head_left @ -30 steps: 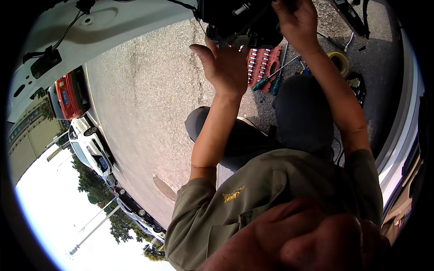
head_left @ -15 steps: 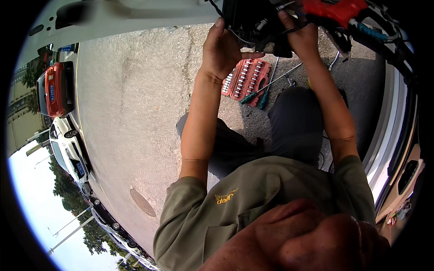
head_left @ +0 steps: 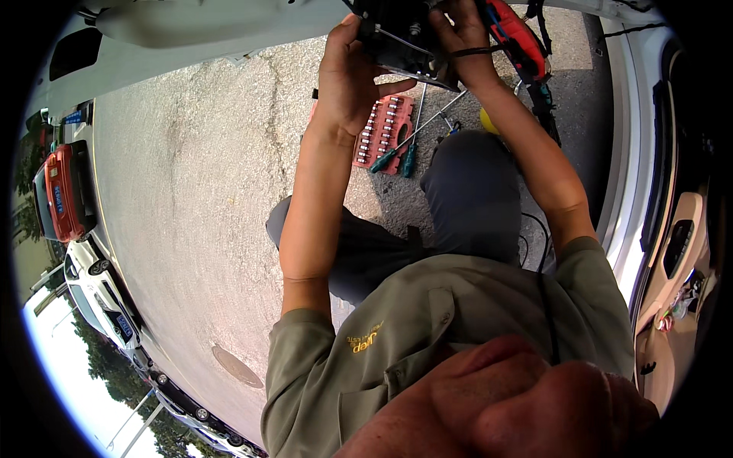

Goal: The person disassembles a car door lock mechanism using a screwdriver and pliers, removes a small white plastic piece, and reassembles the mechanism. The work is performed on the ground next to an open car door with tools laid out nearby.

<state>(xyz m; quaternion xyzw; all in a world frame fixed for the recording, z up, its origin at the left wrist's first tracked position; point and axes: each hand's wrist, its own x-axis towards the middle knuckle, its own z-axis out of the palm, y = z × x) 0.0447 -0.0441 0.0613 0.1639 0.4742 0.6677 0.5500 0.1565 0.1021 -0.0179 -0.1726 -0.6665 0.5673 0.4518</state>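
At the upper edge of the view, a black mechanical assembly [head_left: 401,57] with a thin bright rod sits between the person's two bare hands, above the rough pavement [head_left: 191,153]; its top runs out of sight. The left hand [head_left: 343,88] is clamped on its left side, thumb pointing up and one finger stretched under the lower edge. The right hand [head_left: 466,46] grips the right side, fingers bent against it, though the tips are partly lost in the dark parts. A black cable [head_left: 477,51] crosses just over that hand, and a red part [head_left: 523,42] with black edging is near it to the right.

Below the assembly, a red socket-set case [head_left: 366,165] lies open on the ground with rows of sockets. Two green-handled screwdrivers lie at the case, handles [head_left: 408,162] toward the person, their long shafts crossing. A yellow object [head_left: 489,120] shows partly behind the right forearm. Close by are the knees in dark trousers [head_left: 469,183]. Along the top runs a pale car panel [head_left: 229,23]; a beige-trimmed car door [head_left: 679,259] stands at far right. Parked at left are a red car [head_left: 62,191] and a white car [head_left: 99,294].
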